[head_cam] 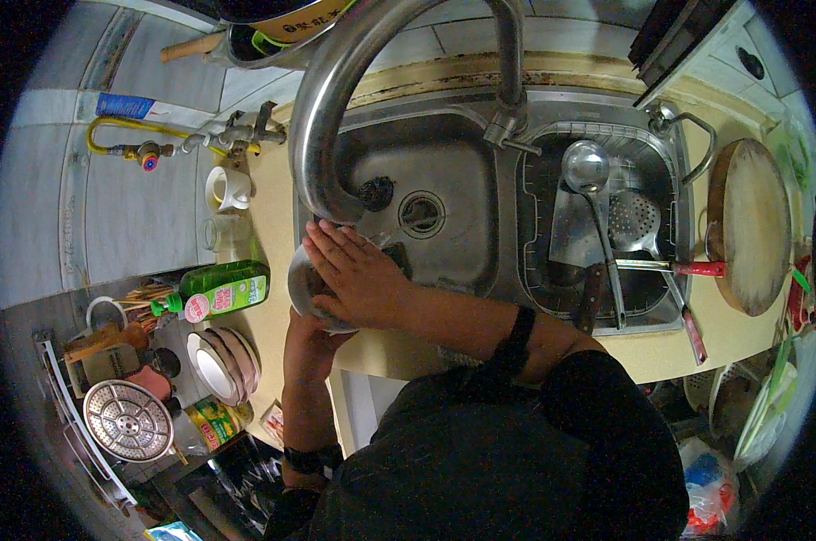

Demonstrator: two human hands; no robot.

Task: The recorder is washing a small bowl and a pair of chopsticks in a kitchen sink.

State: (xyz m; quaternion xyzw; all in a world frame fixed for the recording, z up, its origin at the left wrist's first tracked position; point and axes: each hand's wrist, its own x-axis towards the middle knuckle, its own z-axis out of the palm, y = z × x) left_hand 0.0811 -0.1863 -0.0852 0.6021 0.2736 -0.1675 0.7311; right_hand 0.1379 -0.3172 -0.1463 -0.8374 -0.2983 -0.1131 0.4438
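A light-coloured bowl is tilted beneath the faucet spout at the left edge of the left sink basin. My left hand holds it from the near side, its fingers mostly hidden behind the bowl. Over the bowl's opening lies my right hand, with its fingers extended across the rim and its thumb near the lower side; whether anything is under the palm is hidden. The curved steel faucet rises just above both hands. A dark scouring ball sits in the basin beside the drain.
The right basin holds a wire basket with a ladle, a skimmer and a cleaver. Left on the counter stand a green detergent bottle, a glass jar and stacked bowls. A round chopping board stands right.
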